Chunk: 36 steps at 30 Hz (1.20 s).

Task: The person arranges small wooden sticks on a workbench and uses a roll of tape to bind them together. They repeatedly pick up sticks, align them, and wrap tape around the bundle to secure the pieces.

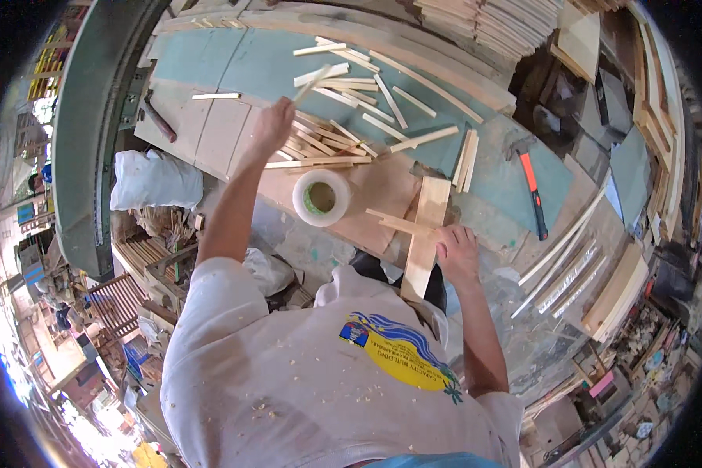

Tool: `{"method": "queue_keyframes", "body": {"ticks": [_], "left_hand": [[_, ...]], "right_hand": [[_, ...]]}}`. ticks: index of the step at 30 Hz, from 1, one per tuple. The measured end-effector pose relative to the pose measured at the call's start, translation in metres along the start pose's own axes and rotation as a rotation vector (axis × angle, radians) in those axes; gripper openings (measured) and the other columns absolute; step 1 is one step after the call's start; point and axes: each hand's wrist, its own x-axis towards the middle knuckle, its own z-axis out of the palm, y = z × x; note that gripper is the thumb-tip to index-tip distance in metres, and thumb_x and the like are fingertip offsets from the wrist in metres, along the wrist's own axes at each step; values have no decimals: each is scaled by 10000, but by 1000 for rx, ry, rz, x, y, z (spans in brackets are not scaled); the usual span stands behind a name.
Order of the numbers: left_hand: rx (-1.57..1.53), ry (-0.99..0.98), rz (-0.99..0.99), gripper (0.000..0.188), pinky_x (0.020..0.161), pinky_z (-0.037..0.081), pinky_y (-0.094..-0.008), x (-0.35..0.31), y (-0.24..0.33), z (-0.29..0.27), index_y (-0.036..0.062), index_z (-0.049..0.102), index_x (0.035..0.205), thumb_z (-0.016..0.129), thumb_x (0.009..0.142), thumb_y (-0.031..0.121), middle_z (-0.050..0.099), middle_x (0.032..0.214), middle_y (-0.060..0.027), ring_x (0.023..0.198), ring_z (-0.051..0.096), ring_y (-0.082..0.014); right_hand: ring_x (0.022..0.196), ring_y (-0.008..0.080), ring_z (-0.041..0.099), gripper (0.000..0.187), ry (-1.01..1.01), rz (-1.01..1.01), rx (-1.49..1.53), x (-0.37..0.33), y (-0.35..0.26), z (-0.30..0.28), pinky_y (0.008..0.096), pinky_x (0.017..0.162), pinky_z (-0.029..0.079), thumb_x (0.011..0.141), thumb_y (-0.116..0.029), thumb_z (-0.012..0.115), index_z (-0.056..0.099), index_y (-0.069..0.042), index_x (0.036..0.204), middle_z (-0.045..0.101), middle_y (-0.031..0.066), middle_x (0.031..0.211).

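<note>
My left hand (274, 125) is closed around a thin wooden stick (312, 84) that points up and away over the worktable. Below that hand and to its right lies a loose pile of similar sticks (320, 142). My right hand (458, 251) has its fingers curled at the end of a small wooden strip (402, 225), which lies across a flat pale board (427, 207). A second strip seems to rest alongside it. The board runs from the table edge toward my lap. Between my arms stands a roll of clear wrap (320, 198).
A hammer with a red and black handle (531, 183) lies right of the board. More sticks (413, 101) are scattered on the green-grey tabletop (281, 47). A dark-handled tool (159, 118) and a white sack (156, 179) are at left; long wood strips (561, 257) lie at right.
</note>
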Motion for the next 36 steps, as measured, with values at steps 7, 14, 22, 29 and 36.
{"method": "queue_keyframes", "body": {"ticks": [7,14,22,29,36], "left_hand": [[-219,-232,862,191,758,537,-434,-148,132,59,128,686,1058,697,871,165,627,942,-72,903,647,-302],[-25,-288,965,148,865,481,-440,-178,162,93,97,638,946,670,867,218,589,964,-62,992,618,-261],[134,-314,957,154,857,463,-445,-180,176,94,103,633,977,637,839,174,612,997,-87,1011,629,-270],[150,-259,837,191,846,450,-445,-190,177,107,105,621,1020,635,864,214,614,999,-76,991,634,-260],[155,-211,861,172,841,447,-418,-190,176,106,128,622,1001,645,857,218,613,1013,-57,993,632,-227]], "right_hand": [[1097,317,553,368,44,6,68,-7,11,6,436,970,456,809,-138,737,653,-121,1167,631,74,1126],[1097,306,571,367,-46,-8,118,1,14,-5,424,973,466,803,-162,771,663,-101,1148,642,76,1111],[1088,312,610,371,-218,164,366,15,13,-19,398,933,487,804,-168,785,672,-58,1140,648,104,1114],[1069,309,620,356,-115,62,248,6,9,-18,406,928,494,821,-184,773,670,-69,1142,644,92,1100],[988,314,639,332,-84,127,301,-1,7,-11,415,879,511,839,-188,755,675,-76,1142,647,90,1079]]}}
